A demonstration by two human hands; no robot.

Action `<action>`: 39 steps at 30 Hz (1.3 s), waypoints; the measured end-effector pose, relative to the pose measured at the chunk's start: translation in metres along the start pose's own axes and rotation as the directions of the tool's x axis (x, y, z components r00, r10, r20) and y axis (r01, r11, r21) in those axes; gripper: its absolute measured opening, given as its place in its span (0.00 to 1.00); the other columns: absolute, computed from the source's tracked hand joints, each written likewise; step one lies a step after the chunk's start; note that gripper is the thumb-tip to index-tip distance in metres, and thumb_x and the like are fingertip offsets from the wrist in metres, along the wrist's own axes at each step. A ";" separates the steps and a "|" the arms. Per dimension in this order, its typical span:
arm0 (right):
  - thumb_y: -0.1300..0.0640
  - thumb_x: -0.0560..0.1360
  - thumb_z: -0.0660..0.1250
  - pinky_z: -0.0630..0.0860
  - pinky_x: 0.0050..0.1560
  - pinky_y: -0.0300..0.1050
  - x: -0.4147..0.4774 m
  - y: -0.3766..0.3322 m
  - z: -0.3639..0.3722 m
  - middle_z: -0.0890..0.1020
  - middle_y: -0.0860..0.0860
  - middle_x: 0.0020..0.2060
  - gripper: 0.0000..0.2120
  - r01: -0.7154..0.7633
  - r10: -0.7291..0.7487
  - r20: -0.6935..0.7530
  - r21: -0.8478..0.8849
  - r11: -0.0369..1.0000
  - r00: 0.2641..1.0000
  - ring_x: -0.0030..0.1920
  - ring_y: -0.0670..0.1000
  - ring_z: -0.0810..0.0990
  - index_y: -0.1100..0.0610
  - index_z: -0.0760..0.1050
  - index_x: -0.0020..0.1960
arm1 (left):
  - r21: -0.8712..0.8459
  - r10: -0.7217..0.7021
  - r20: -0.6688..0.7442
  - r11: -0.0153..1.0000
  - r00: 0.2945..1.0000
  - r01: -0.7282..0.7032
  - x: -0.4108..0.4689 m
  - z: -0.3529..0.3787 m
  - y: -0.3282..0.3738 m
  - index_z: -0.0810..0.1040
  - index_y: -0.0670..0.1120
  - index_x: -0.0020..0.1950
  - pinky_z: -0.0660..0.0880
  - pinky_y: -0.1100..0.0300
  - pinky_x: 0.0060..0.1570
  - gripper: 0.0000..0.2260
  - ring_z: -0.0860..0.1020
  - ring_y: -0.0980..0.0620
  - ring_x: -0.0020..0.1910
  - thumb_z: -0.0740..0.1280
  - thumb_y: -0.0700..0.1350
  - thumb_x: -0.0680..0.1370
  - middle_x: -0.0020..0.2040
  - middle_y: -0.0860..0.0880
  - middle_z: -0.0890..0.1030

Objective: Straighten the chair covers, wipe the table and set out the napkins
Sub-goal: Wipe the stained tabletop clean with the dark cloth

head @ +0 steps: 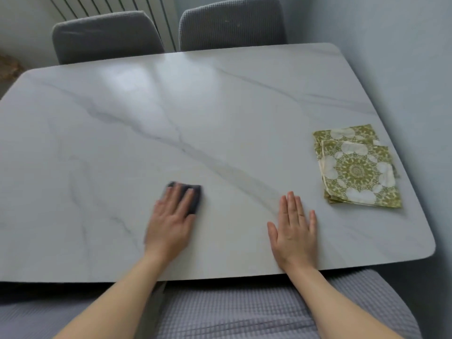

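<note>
- Two hands lie flat on the tabletop (220,118), palms down, near its front edge.
- Left hand (171,222): fingers spread and extended, pressing a dark folded cloth (193,196) against the surface. Cloth sits under the fingertips only; nothing is pinched or gripped. Hand and cloth are motion-blurred.
- Right hand (293,231): open, fingers straight and close together, thumb out to the side. Rests bare on the tabletop, holding nothing, well apart from the cloth.
- Napkins (357,170): small overlapping stack, green and cream medallion print, beyond and to the right of the right hand, near the tabletop's right edge. Not touched by either hand.
- Tabletop: white with grey veining, rounded corners.
- Far side, past both hands: two chairs with grey textured covers, left one (105,35) and right one (232,20), backs against the tabletop's far edge.
- Nearest, below the forearms: grey waffle-weave cover (232,314).
</note>
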State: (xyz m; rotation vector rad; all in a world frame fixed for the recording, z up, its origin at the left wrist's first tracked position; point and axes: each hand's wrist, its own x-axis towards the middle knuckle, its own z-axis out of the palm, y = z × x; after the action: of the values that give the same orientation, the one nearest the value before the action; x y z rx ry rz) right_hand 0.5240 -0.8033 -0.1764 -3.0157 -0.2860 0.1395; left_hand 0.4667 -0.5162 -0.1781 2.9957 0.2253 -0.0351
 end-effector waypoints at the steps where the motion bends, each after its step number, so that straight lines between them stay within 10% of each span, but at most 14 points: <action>1: 0.45 0.76 0.49 0.52 0.70 0.58 0.000 0.000 0.000 0.62 0.57 0.74 0.32 0.000 0.000 0.007 0.005 1.000 1.000 0.73 0.53 0.62 0.62 0.61 0.74 | -0.020 -0.154 -0.026 0.988 0.988 0.153 -0.008 -0.003 -0.017 0.59 0.49 0.77 0.60 0.42 0.71 0.25 0.54 0.43 0.77 0.51 0.53 0.79 0.78 0.44 0.57; 4: 0.45 0.75 0.49 0.53 0.69 0.57 0.001 0.001 0.000 0.65 0.57 0.73 0.32 -0.005 0.004 0.021 0.030 1.000 1.000 0.72 0.53 0.65 0.62 0.63 0.73 | -0.071 -0.591 -0.021 0.805 0.806 0.589 -0.007 -0.008 -0.019 0.55 0.47 0.78 0.52 0.43 0.73 0.26 0.50 0.42 0.77 0.54 0.53 0.81 0.78 0.42 0.53; 7: 0.44 0.74 0.46 0.53 0.70 0.52 0.005 0.006 -0.011 0.64 0.54 0.73 0.32 0.015 -0.022 0.056 0.122 0.992 0.998 0.73 0.52 0.63 0.59 0.64 0.73 | -0.107 -0.683 0.012 0.725 0.730 0.680 0.007 -0.007 0.029 0.55 0.44 0.78 0.50 0.42 0.73 0.29 0.50 0.38 0.76 0.50 0.58 0.80 0.77 0.37 0.52; 11: 0.48 0.77 0.46 0.55 0.71 0.41 0.007 0.038 -0.033 0.66 0.48 0.73 0.26 0.071 -0.127 0.086 0.475 0.877 0.988 0.73 0.48 0.61 0.53 0.64 0.73 | -0.102 -0.313 0.059 0.943 0.948 0.317 0.010 0.004 0.117 0.60 0.45 0.76 0.56 0.41 0.71 0.33 0.55 0.37 0.76 0.45 0.60 0.75 0.76 0.37 0.57; 16: 0.63 0.79 0.57 0.64 0.62 0.36 -0.010 0.111 -0.061 0.78 0.50 0.60 0.16 -0.103 0.091 0.051 0.611 0.785 0.995 0.62 0.49 0.74 0.55 0.75 0.64 | -0.121 0.162 0.077 0.981 0.984 -0.152 0.000 0.017 0.222 0.59 0.50 0.77 0.49 0.50 0.72 0.27 0.52 0.45 0.77 0.51 0.56 0.78 0.77 0.43 0.57; 23: 0.68 0.77 0.55 0.69 0.56 0.38 -0.043 0.183 -0.077 0.81 0.51 0.55 0.18 -0.338 0.489 -0.036 0.678 0.653 0.872 0.54 0.46 0.76 0.56 0.78 0.60 | -0.218 0.656 0.215 0.754 0.723 -0.619 0.010 0.015 0.320 0.52 0.51 0.78 0.42 0.46 0.75 0.27 0.42 0.45 0.78 0.49 0.55 0.79 0.79 0.45 0.47; 29: 0.72 0.74 0.56 0.68 0.62 0.44 -0.047 0.196 -0.072 0.78 0.52 0.59 0.22 -0.299 0.489 -0.196 0.585 0.754 0.850 0.59 0.52 0.74 0.57 0.75 0.63 | -0.254 0.893 0.146 0.449 0.425 -0.856 0.064 0.023 0.377 0.63 0.48 0.74 0.51 0.48 0.75 0.31 0.53 0.47 0.77 0.67 0.58 0.74 0.78 0.47 0.58; 33: 0.64 0.76 0.52 0.64 0.69 0.46 -0.040 0.195 -0.065 0.76 0.52 0.64 0.21 -0.239 0.421 -0.267 0.518 0.821 0.867 0.69 0.53 0.69 0.58 0.74 0.65 | -0.335 0.829 0.005 0.528 0.559 -0.780 0.073 0.009 0.323 0.74 0.45 0.60 0.58 0.48 0.74 0.24 0.64 0.49 0.73 0.68 0.61 0.72 0.71 0.48 0.71; 36: 0.48 0.79 0.51 0.55 0.74 0.54 -0.030 0.182 -0.052 0.62 0.50 0.74 0.25 -0.219 0.249 -0.095 0.250 0.943 0.964 0.76 0.52 0.55 0.55 0.61 0.74 | -0.311 0.727 -0.163 0.604 0.667 -0.734 0.057 -0.001 0.238 0.79 0.45 0.45 0.77 0.53 0.55 0.10 0.80 0.49 0.57 0.63 0.50 0.77 0.54 0.50 0.83; 39: 0.39 0.75 0.39 0.50 0.72 0.52 -0.025 0.173 -0.046 0.53 0.51 0.77 0.33 -0.220 0.219 0.038 0.014 0.975 0.975 0.77 0.52 0.49 0.52 0.53 0.77 | -0.428 0.465 -0.085 0.782 0.881 -0.454 0.038 -0.017 0.165 0.81 0.49 0.45 0.76 0.62 0.42 0.10 0.82 0.53 0.44 0.61 0.51 0.76 0.45 0.55 0.84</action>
State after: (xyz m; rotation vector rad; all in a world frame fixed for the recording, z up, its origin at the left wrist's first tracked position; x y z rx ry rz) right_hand 0.5354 -0.9820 -0.1495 -3.0212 0.0475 0.2133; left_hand 0.5288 -0.6698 -0.1400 2.5107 -0.4524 0.0263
